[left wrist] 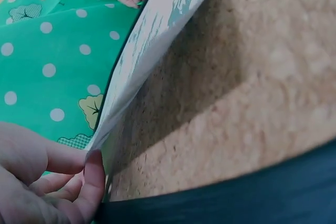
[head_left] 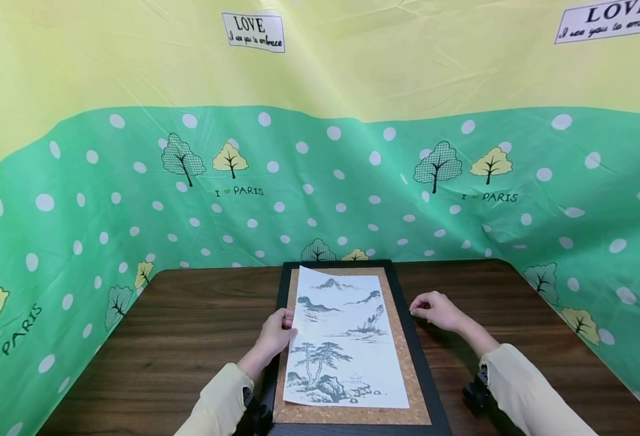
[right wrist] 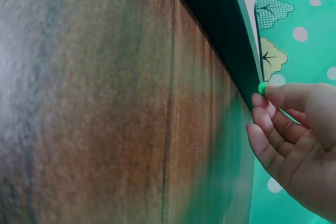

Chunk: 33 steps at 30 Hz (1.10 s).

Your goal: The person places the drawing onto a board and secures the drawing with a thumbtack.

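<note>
A white sheet of paper [head_left: 347, 339] printed with an ink landscape of mountains and pines lies over a cork board [head_left: 407, 399] with a black frame. My left hand [head_left: 276, 333] pinches the sheet's left edge between thumb and finger. In the left wrist view the paper [left wrist: 152, 35] stands lifted off the cork on this side and casts a shadow on it. To the right of the frame, my right hand [head_left: 436, 310] holds a small green round piece [right wrist: 262, 88] between thumb and fingertip; its kind I cannot tell.
The framed board lies on a dark wooden table [head_left: 205, 327], its far end close to the table's back edge. Behind hangs a green and yellow curtain [head_left: 320, 169] with white dots and trees. A dark device [head_left: 476, 393] sits at my right wrist.
</note>
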Available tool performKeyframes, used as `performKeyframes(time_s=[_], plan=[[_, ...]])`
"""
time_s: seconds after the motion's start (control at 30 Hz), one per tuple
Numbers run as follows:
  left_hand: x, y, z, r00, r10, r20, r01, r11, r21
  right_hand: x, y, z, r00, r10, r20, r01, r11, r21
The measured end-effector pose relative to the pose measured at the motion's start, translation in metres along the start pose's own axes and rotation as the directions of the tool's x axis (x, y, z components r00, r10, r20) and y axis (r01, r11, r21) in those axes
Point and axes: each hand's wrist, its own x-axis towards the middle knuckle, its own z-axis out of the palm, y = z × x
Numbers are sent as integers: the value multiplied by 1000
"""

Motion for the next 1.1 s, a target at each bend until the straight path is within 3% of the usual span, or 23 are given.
performKeyframes(time_s=[0.33, 0.57, 0.73, 1.1], plan=[[-3, 4, -9, 1000, 6, -22, -4, 996, 90, -1, -1, -1, 1000, -9, 7, 9, 1000, -10], [2, -7, -29, 993, 119, 3, -118, 987, 104, -4, -4, -7, 1000, -7, 11, 7, 1000, -23], [2, -13, -39, 997, 82, -15, -78, 984, 163, -1, -7, -7, 1000, -2, 5, 2, 1000, -28], [4, -36, -52, 994, 62, 85, -73, 990, 124, 22, -24, -5, 996, -84, -32, 80, 993, -90]])
